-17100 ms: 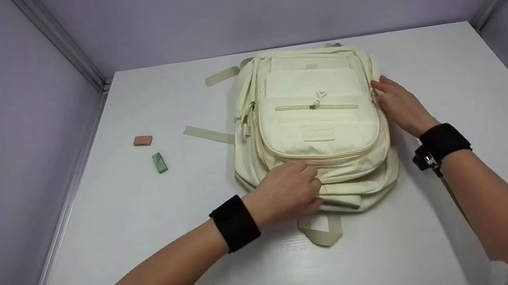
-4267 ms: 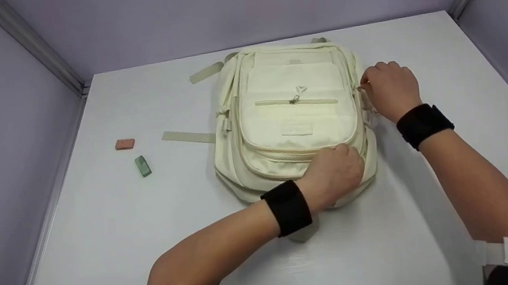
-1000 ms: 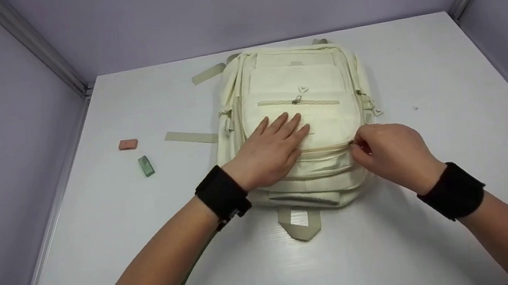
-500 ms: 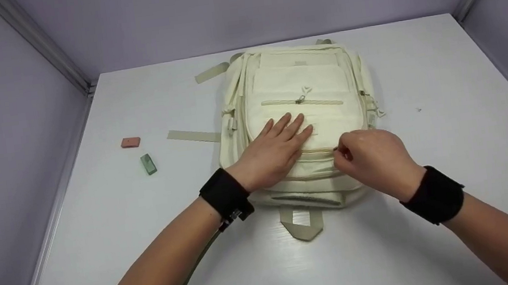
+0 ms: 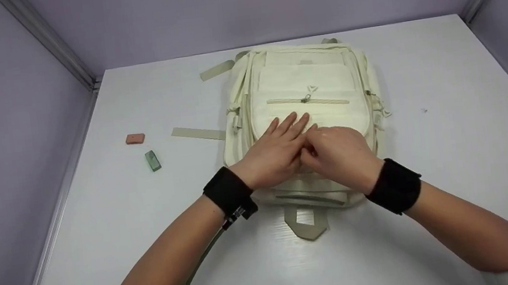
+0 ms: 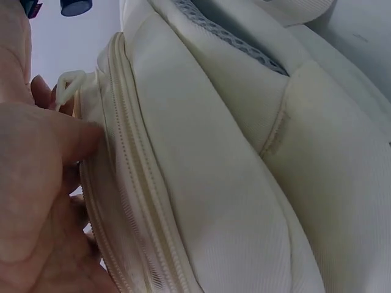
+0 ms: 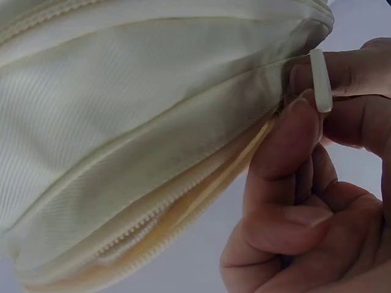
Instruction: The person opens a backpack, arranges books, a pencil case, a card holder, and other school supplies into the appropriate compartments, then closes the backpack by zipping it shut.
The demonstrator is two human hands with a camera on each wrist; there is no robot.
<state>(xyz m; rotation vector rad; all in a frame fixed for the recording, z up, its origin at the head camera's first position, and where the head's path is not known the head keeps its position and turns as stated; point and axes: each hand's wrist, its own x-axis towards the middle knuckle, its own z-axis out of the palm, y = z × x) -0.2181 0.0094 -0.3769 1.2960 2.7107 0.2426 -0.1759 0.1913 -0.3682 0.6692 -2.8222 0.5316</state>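
Note:
A cream backpack [image 5: 304,78] lies front side up on the white table. My left hand [image 5: 272,154] rests on its front panel, fingers spread and straight. My right hand [image 5: 340,153] is beside it, at the lower edge of the front pocket, the two hands touching or nearly so. In the right wrist view, the right thumb and curled fingers pinch a zipper pull [image 7: 321,82]. The front-pocket zipper [image 7: 140,229] gapes along the stretch behind the pull. In the left wrist view, the left thumb [image 6: 79,137] presses against the pocket's edge; the zipper slider is hidden.
Left of the bag lie a small red block [image 5: 135,138] and a green block [image 5: 153,160]. Loose straps [image 5: 197,133] stick out to the left, and a top loop [image 5: 308,230] points toward me. A green cable [image 5: 197,270] runs from the left wristband. Walls enclose the table.
My right hand went from the bag's right side to its lower right corner, then left along the pocket edge. My left hand shifted from the lower bag onto the front panel and stays there.

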